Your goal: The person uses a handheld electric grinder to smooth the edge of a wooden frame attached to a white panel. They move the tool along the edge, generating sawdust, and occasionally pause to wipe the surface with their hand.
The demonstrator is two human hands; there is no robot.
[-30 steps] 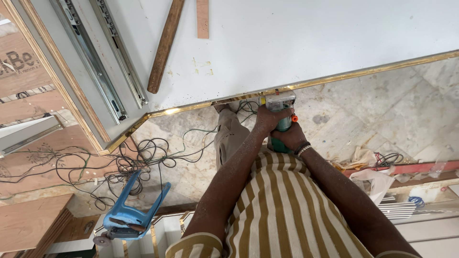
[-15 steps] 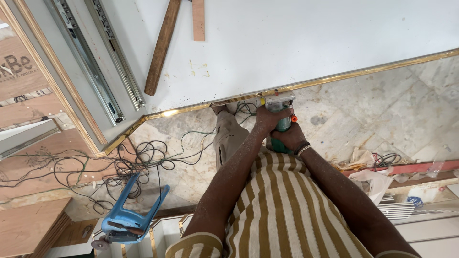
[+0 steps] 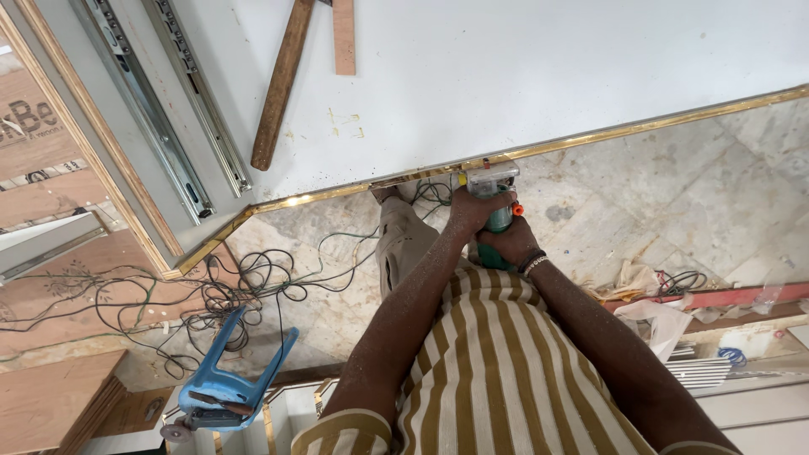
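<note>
Trimmer point(image 3: 493, 206), green body with clear base, sits at gold-banded edge of white board point(image 3: 548, 76), near board's middle. Left hand point(image 3: 474, 211) wraps tight around upper body; right hand point(image 3: 508, 244) grips lower body just below. Brown cardboard sheet point(image 3: 29, 126) with dark print lies far left, partly cut off. Compared with half second ago, hands and trimmer keep same place; view sits slightly different. Wooden strips point(image 3: 282, 84) rest on board. Marble floor point(image 3: 674, 194) carries tangled cables point(image 3: 211, 286) and blue plastic stool point(image 3: 227, 379).
</note>
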